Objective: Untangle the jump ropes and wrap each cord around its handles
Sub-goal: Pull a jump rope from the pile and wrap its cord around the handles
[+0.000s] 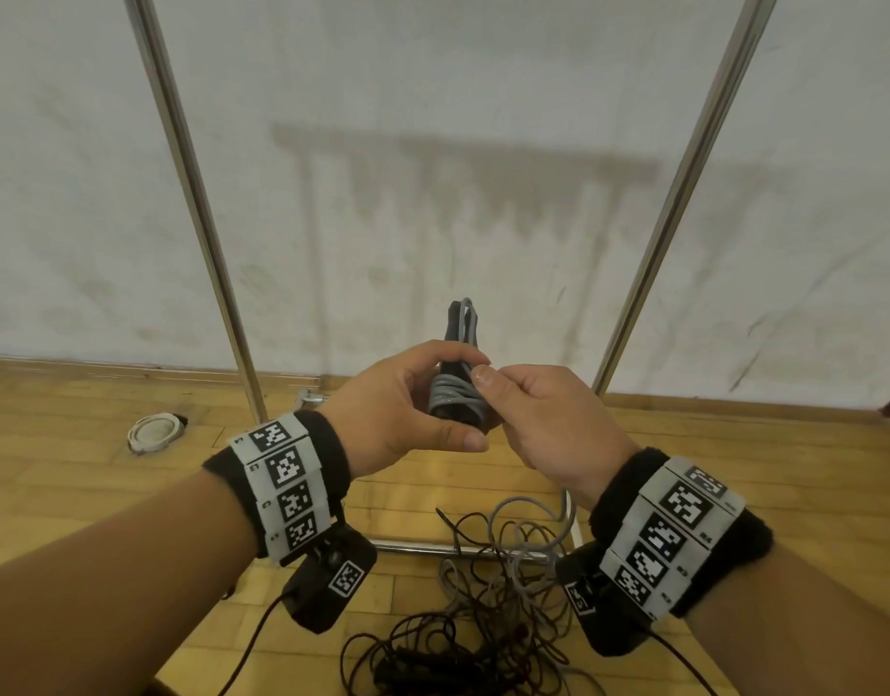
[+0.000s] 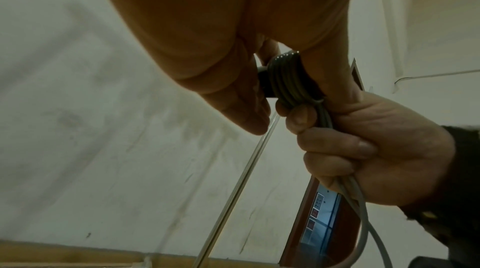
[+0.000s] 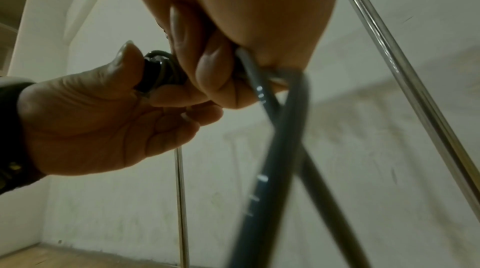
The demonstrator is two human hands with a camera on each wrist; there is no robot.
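A: From the head view, where are your hands?
B: Your left hand [image 1: 407,409] is curled round the black handles [image 1: 460,324], held upright at chest height, with grey cord [image 1: 450,391] coiled round their middle. Your right hand [image 1: 548,424] pinches that cord beside the coils. On the wooden floor [image 1: 81,474] below lies a tangle of dark cord [image 1: 432,640] and loose grey cord, crossing a metal rack bar [image 1: 412,547]. A white coil [image 1: 154,432] sits off to the left.

A: And your left wrist view?
B: Your right hand's fingers [image 2: 337,149] close on the grey cord, which trails downward out of the fist.

A: The right wrist?
B: Your left hand grips the wrapped handles; two cord strands cross below your right hand.
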